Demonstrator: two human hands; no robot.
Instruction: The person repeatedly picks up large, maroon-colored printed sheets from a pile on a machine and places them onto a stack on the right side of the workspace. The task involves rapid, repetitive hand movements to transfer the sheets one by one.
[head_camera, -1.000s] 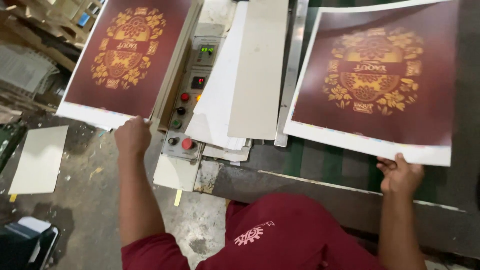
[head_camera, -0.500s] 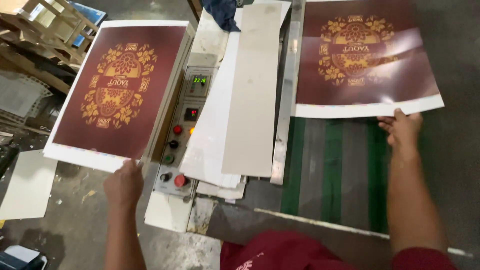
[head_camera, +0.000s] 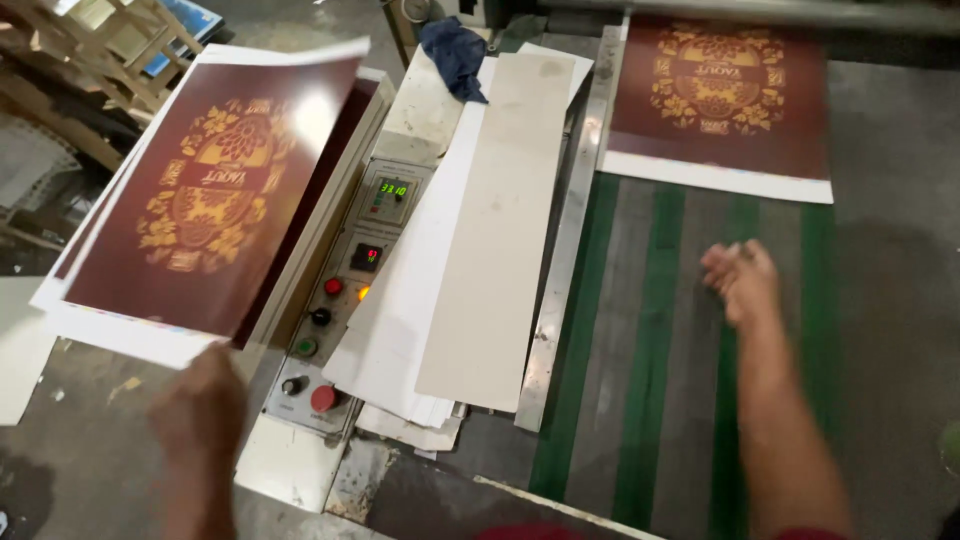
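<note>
Green conveyor belts (head_camera: 650, 350) run from near to far across the grey machine bed on the right of the scene. At the far end of these belts lies a maroon printed sheet (head_camera: 720, 95) with a gold emblem; half a second earlier the right hand gripped its near edge, and the sheet now sits farther away, free of any hand. The right hand (head_camera: 742, 280) hangs above the belts, well apart from that sheet, fingers loosely spread and holding nothing (motion blur hides finer detail).

On the left, a second maroon sheet (head_camera: 210, 190) is lifted and tilted above the stack of the same prints (head_camera: 60, 300), where earlier it lay flat. The left hand (head_camera: 200, 410) meets its near edge; blur prevents telling whether the fingers pinch the sheet or merely touch it.

Between the two sides stands a control panel (head_camera: 345, 290) with red, black and green buttons. Pale cardboard sheets (head_camera: 480, 240) lie just right of it, a blue cloth (head_camera: 455, 50) at their far end.
</note>
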